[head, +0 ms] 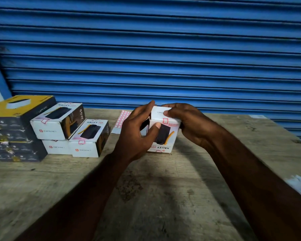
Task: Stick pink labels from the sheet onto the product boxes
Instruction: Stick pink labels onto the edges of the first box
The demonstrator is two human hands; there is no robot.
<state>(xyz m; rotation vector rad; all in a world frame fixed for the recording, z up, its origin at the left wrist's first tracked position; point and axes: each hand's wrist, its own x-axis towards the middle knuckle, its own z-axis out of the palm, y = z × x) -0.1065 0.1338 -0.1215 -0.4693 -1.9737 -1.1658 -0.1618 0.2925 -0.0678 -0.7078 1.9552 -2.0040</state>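
Both my hands hold one white product box (167,136), lifted slightly and tilted over the wooden table. My left hand (135,134) grips its left end, thumb pressed on the printed face. My right hand (186,120) wraps its right end, fingers lying on the top. A pink label (165,121) sits on the box near its upper edge. The sheet of pink labels (120,120) lies flat on the table just behind my left hand, partly hidden by it.
Three similar white boxes (59,119) (89,141) (56,146), each with a pink label, are stacked at the left. Further left stands a pile of dark boxes with a yellow box (16,108) on top. A blue roller shutter (155,49) closes the back.
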